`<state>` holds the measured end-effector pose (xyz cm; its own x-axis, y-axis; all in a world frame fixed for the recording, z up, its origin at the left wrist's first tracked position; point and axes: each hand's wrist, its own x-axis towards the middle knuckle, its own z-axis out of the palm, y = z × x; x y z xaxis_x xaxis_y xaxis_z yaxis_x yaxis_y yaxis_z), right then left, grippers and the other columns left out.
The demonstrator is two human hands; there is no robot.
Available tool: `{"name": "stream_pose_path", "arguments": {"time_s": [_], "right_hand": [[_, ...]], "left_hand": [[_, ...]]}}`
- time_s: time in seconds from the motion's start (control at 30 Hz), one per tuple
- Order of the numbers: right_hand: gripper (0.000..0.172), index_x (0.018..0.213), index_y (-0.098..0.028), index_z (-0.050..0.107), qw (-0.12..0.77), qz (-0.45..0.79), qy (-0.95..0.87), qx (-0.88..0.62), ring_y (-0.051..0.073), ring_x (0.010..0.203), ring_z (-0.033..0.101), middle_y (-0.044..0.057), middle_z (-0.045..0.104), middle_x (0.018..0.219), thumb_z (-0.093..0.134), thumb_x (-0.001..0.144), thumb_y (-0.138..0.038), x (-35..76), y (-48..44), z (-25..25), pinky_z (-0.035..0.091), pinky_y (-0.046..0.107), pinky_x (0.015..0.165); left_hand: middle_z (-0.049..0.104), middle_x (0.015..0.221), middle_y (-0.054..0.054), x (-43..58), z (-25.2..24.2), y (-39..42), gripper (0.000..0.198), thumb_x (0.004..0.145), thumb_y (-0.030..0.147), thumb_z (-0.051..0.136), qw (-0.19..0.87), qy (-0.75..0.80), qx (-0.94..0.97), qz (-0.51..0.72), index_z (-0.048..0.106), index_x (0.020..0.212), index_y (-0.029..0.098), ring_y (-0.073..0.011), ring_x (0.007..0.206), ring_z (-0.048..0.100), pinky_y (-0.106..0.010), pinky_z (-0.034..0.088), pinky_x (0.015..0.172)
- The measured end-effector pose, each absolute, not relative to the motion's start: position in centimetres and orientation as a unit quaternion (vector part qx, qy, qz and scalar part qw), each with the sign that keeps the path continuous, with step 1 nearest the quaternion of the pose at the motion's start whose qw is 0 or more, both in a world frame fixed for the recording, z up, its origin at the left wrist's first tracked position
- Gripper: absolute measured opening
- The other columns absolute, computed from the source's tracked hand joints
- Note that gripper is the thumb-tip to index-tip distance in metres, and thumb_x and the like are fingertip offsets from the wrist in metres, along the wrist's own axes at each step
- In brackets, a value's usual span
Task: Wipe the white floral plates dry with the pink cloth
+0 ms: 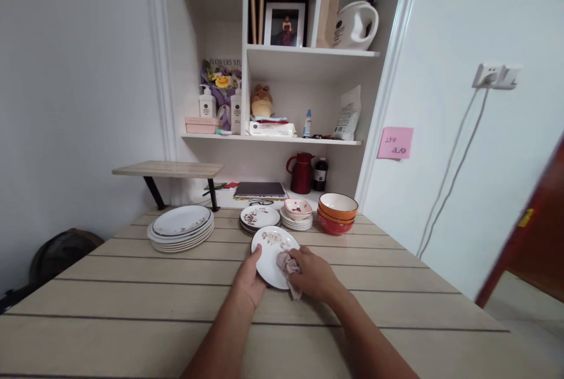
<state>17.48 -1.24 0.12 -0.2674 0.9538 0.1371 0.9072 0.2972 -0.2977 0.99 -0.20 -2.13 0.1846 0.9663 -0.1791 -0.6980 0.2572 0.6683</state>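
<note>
A white plate (267,261) with a brown flower print is tilted up above the table, its face toward me. My left hand (252,276) grips its left edge, thumb on the front and the other fingers hidden behind. Bunched in my right hand (314,273) is a greyish-pink cloth (289,267), pressed against the lower right of the plate's face. Just behind the plate stands a stack of small flowered plates (259,216).
Large plates (181,221) are stacked at the left, near a small raised shelf (167,168). Small dishes (298,208) and orange and red bowls (337,214) stand at the back right. A laptop (259,189) and a red jug (302,173) sit behind on the wooden table (145,302).
</note>
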Motion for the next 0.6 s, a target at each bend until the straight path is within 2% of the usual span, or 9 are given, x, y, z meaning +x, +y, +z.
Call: {"name": "stream_pose_path", "arguments": {"time_s": [0.13,0.27,0.47,0.6], "right_hand": [[0.039,0.112,-0.025,0.058,0.159,0.077,-0.853,-0.491,0.018,0.087,0.056,0.003,0.055,0.106,0.055,0.073,-0.021,16.4,-2.2,0.0,0.033,0.026,0.069],[0.036,0.113,-0.025,0.056,0.194,0.058,-0.860,-0.468,0.019,0.094,0.053,0.004,0.052,0.110,0.052,0.077,-0.020,14.9,-2.1,-0.2,0.035,0.026,0.072],[0.032,0.115,-0.027,0.056,0.252,0.003,-0.779,-0.574,0.018,0.090,0.054,0.005,0.052,0.112,0.050,0.083,-0.023,15.3,-0.5,0.4,0.034,0.026,0.067],[0.036,0.120,-0.028,0.053,0.276,0.013,-0.723,-0.633,0.018,0.089,0.056,0.005,0.053,0.111,0.050,0.084,-0.025,17.0,0.2,0.6,0.034,0.026,0.066]], "left_hand": [[0.070,0.114,-0.019,1.0,-2.0,-0.3,0.057,0.085,0.045,0.055,0.761,0.265,0.229,0.546,0.054,0.129,0.008,-0.0290,0.104,0.066,-0.042,0.050,0.094],[0.069,0.116,-0.018,1.1,-1.7,-0.5,0.062,0.084,0.055,0.052,0.780,0.239,0.250,0.521,0.058,0.125,0.010,-0.0285,0.109,0.064,-0.039,0.047,0.097],[0.069,0.117,-0.015,1.8,-1.4,-1.0,0.063,0.081,0.058,0.055,0.755,0.260,0.347,0.492,0.057,0.128,0.016,-0.0262,0.110,0.064,-0.037,0.047,0.096],[0.070,0.114,-0.018,2.1,-1.0,-1.6,0.061,0.080,0.053,0.060,0.732,0.300,0.362,0.494,0.059,0.126,0.012,-0.0273,0.108,0.065,-0.037,0.047,0.095]]}}
